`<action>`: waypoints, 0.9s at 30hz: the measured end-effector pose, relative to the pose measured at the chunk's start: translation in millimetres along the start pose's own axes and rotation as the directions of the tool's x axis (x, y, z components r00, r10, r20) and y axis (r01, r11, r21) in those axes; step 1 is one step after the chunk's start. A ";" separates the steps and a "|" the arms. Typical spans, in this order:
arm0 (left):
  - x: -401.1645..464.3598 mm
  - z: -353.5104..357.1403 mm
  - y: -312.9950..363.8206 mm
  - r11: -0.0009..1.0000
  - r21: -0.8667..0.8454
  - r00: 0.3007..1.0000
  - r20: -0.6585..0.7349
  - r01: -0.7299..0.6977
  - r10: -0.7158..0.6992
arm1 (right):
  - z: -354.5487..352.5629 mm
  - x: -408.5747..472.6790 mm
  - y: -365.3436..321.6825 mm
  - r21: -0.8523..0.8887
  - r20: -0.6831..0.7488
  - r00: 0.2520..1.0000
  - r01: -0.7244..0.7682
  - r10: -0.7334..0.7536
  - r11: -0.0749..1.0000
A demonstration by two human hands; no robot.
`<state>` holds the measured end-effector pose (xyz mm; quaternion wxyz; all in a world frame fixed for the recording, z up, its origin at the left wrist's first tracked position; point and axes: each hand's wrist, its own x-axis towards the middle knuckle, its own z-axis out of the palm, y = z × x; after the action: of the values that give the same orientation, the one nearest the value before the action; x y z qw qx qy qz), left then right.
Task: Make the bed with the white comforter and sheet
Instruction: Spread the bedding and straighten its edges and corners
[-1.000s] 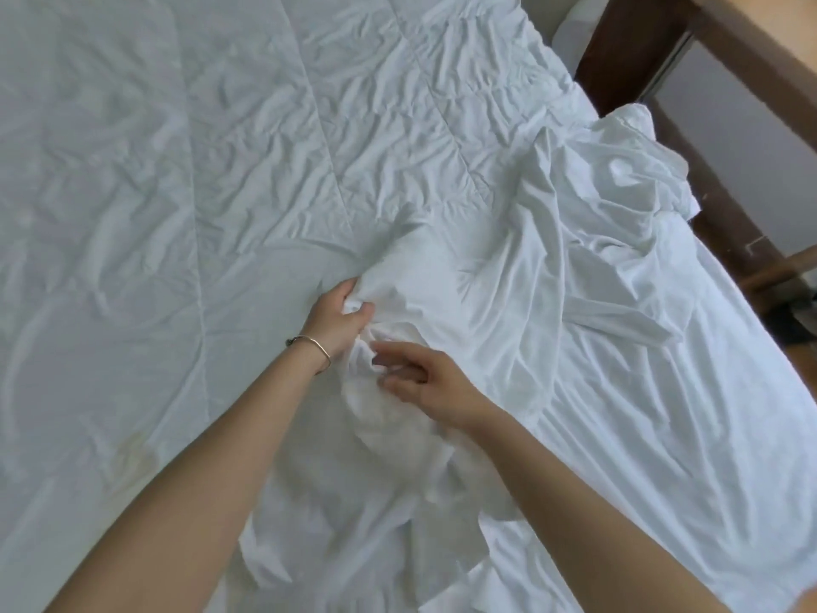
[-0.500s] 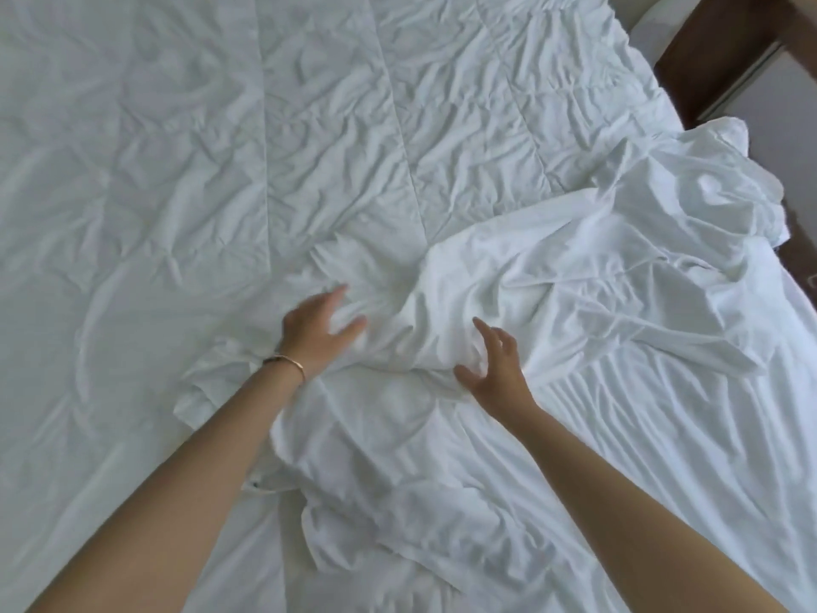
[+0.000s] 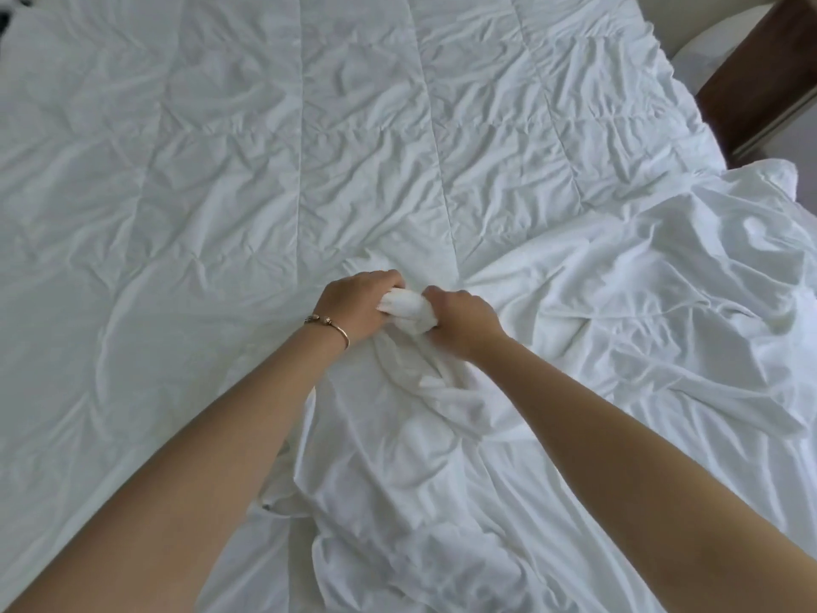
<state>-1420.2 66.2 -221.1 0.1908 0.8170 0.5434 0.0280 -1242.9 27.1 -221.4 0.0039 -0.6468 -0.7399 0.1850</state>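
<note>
A white quilted comforter lies spread over the bed, wrinkled, filling the left and far part of the view. A loose white sheet is rumpled on top of it at the right and down the middle toward me. My left hand, with a thin bangle on the wrist, and my right hand sit close together at the centre. Both grip the same bunched wad of the sheet between them, fingers curled round the cloth.
A dark wooden bed frame or furniture post stands at the far right corner, with a pale wall or floor beside it. A small dark object shows at the top left edge.
My hands were apart and flat on the sheet half a second ago; now they have come together and closed round a bunch of it. The view has shifted left.
</note>
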 end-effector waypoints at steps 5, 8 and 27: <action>-17.7 38.7 -41.4 0.929 0.138 0.933 0.067 0.344 -0.355 | -35.1 19.3 46.4 0.770 -0.118 0.929 -0.139 0.352 0.623; -10.4 36.2 -63.2 0.852 -0.020 0.849 0.102 0.523 -0.519 | -43.7 24.0 54.5 0.808 0.114 0.935 -0.284 0.335 0.516; 11.4 50.6 -68.3 0.841 -0.004 0.793 0.336 0.541 -0.509 | 39.0 26.8 20.3 0.143 0.230 0.964 -0.172 0.137 0.975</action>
<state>-1462.6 85.2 -293.2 0.3175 0.6167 0.7080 -0.1325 -1237.5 44.2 -269.6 -0.0396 -0.6760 -0.6655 0.3139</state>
